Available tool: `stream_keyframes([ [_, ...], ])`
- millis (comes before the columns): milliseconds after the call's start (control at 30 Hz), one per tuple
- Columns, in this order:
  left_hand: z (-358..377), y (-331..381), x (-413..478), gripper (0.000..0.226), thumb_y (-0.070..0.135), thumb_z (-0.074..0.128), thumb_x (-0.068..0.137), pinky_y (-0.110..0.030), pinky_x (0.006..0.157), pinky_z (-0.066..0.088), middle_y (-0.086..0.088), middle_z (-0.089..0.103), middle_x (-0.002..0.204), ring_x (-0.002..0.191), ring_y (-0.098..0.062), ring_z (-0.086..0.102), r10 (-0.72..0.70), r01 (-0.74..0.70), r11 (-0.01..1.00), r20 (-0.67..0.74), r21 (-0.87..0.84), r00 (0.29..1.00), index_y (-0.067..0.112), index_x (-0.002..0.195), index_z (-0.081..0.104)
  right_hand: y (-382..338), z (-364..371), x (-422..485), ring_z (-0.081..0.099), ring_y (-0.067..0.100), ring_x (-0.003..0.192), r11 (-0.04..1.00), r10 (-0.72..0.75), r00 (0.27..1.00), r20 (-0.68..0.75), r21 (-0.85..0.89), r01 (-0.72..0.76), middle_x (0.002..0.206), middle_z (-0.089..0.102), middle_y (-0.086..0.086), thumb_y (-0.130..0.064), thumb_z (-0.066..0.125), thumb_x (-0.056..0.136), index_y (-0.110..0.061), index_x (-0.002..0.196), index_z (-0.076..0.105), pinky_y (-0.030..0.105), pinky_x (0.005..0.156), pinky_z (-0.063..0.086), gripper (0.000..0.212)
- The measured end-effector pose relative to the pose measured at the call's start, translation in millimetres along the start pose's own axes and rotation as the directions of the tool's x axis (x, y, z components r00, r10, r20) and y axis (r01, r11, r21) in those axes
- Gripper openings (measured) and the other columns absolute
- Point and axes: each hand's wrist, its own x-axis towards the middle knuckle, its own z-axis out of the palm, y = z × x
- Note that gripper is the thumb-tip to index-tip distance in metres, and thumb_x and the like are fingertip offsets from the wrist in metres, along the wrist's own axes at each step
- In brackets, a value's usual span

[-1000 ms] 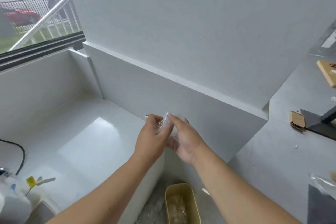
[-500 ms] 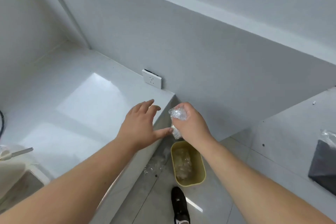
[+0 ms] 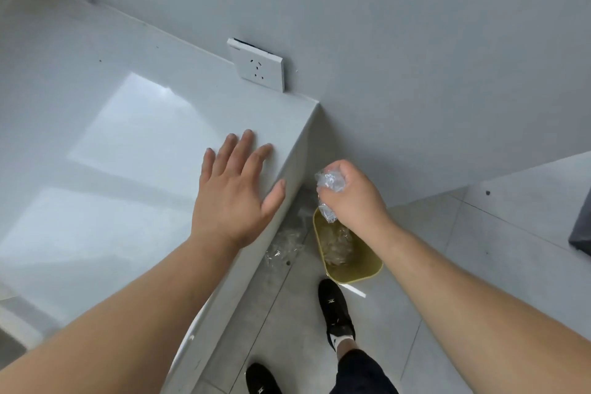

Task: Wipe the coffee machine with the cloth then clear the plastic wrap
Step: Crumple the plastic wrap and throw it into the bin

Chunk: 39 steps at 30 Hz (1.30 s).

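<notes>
My right hand (image 3: 355, 198) is shut on a crumpled wad of clear plastic wrap (image 3: 329, 192), held just above the far end of a yellow bin (image 3: 367, 269) on the floor. More clear wrap lies inside that bin. My left hand (image 3: 235, 192) rests flat and open on the white counter (image 3: 112, 153), near its right edge. The coffee machine and the cloth are out of view.
A white wall socket (image 3: 257, 69) sits on the wall above the counter's far corner. Loose scraps of clear plastic (image 3: 284, 246) lie on the grey tiled floor left of the bin. My black shoes (image 3: 334, 310) stand close to the bin. A dark object (image 3: 580, 230) shows at the right edge.
The view has tilted down toward the floor. My left hand let go of the wrap and settled flat on the counter. My right hand carried the wad down over the bin.
</notes>
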Motion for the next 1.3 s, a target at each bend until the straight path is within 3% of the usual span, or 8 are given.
stream_keyframes([
  [167,5,-4,1,0.059,0.062,0.039,0.101,-0.056,0.129,0.015,-0.004,0.032,0.17,0.159,-0.029,0.021,0.004,-0.004,1.0,-0.03,0.001,1.0,0.032,0.151,0.041,41,42,24,0.055,-0.001,0.078,0.998,0.058,0.998,0.016,-0.011,-0.058,0.107,0.062,-0.007,-0.041,0.071,0.086,-0.042,0.097,0.051,0.016,0.061,0.04,0.023],
  [267,4,-4,2,0.061,0.062,0.041,0.099,-0.057,0.128,0.015,-0.006,0.032,0.17,0.159,-0.03,0.021,0.008,-0.008,1.0,-0.03,0.003,1.0,0.03,0.151,0.042,66,64,34,0.052,-0.005,0.078,0.996,0.084,0.996,0.026,-0.001,-0.084,0.112,0.061,-0.004,-0.038,0.073,0.087,-0.041,0.102,0.053,0.008,0.062,0.034,0.024],
  [400,2,-3,1,0.064,0.064,0.042,0.099,-0.058,0.128,0.016,-0.007,0.033,0.17,0.159,-0.032,0.022,0.008,-0.008,1.0,-0.028,0.008,1.0,0.028,0.151,0.044,101,86,47,0.057,0.017,0.089,0.99,0.141,0.988,0.064,-0.021,-0.14,0.122,0.06,0.001,-0.036,0.072,0.088,-0.032,0.114,0.056,0.025,0.074,0.043,0.031],
  [533,1,-1,1,0.065,0.064,0.042,0.098,-0.057,0.128,0.016,-0.007,0.033,0.169,0.159,-0.032,0.022,0.004,-0.004,1.0,-0.024,0.008,1.0,0.027,0.151,0.045,130,105,61,0.054,0.022,0.088,0.975,0.218,0.97,0.112,-0.067,-0.211,0.126,0.056,0.005,-0.041,0.07,0.089,-0.032,0.119,0.051,0.03,0.075,0.041,0.037],
  [633,0,-1,1,0.065,0.064,0.041,0.098,-0.056,0.129,0.014,-0.007,0.033,0.17,0.159,-0.031,0.022,0.005,-0.004,1.0,-0.02,0.014,1.0,0.028,0.152,0.045,153,118,65,0.062,0.032,0.101,0.959,0.248,0.96,0.127,-0.175,-0.224,0.132,0.058,0.008,-0.05,0.065,0.093,-0.028,0.137,0.048,0.032,0.079,0.041,0.052],
  [867,1,0,1,0.064,0.064,0.039,0.099,-0.058,0.127,0.018,-0.008,0.036,0.168,0.157,-0.033,0.025,0.011,-0.01,1.0,-0.041,0.01,0.999,0.027,0.15,0.046,198,134,54,0.06,0.039,0.118,0.859,0.309,0.95,0.045,-0.441,-0.259,0.131,0.065,0.011,-0.064,0.044,0.098,-0.023,0.141,0.044,0.05,0.098,0.051,0.06],
  [1067,1,1,2,0.063,0.063,0.041,0.1,-0.061,0.126,0.021,-0.009,0.038,0.167,0.157,-0.034,0.027,0.009,-0.01,1.0,-0.038,-0.017,0.999,0.025,0.149,0.048,223,137,53,0.063,0.041,0.117,0.84,0.418,0.907,0.044,-0.4,-0.368,0.145,0.049,0.018,-0.058,0.06,0.096,-0.02,0.15,0.034,0.049,0.095,0.054,0.071],
  [1300,0,1,2,0.064,0.064,0.04,0.1,-0.062,0.126,0.022,-0.01,0.039,0.167,0.157,-0.034,0.028,0.008,-0.009,1.0,-0.039,-0.012,0.999,0.024,0.149,0.048,238,132,60,0.049,0.042,0.14,0.791,0.497,0.862,0.102,-0.462,-0.401,0.173,0.012,0.01,-0.047,0.074,0.09,-0.03,0.164,0.009,0.052,0.106,0.048,0.1],
])
